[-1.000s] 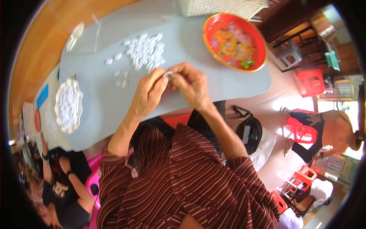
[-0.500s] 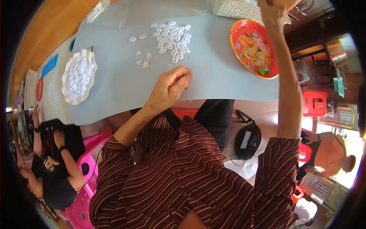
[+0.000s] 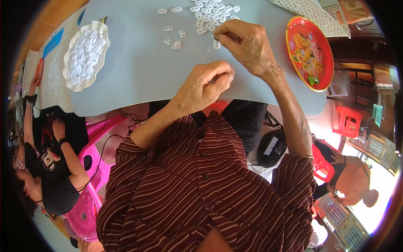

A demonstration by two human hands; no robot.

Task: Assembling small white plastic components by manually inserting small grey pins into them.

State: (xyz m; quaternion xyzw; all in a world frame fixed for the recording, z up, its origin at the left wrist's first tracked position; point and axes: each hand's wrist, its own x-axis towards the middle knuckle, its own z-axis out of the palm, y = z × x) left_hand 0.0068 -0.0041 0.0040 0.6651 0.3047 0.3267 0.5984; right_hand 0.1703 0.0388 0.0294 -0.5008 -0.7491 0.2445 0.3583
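My left hand (image 3: 206, 85) is curled above the near part of the table, thumb against the bent fingers. Whatever it holds, if anything, is hidden. Farther forward, my right hand (image 3: 248, 45) reaches in with thumb and forefinger tips together in a pinch, beside a white oval piece (image 3: 216, 44). I cannot make out what is between those tips. Just beyond is a loose pile of white oval plastic pieces (image 3: 212, 16) with two holes each. Several similar pieces (image 3: 176, 44) lie scattered left of the pile.
A white scalloped dish (image 3: 66, 75) heaped with such pieces stands on the grey table (image 3: 126, 63) at left. At right lie a red floral tray (image 3: 308, 50) holding a small green thing, and a white perforated basket (image 3: 315, 14). A co-worker (image 3: 58, 176) sits at left by a pink chair (image 3: 94, 185).
My right hand has come back from the far right, near the basket, to the pile's near edge. My left hand stays curled. The whole view has shifted, moving the table things in the picture.
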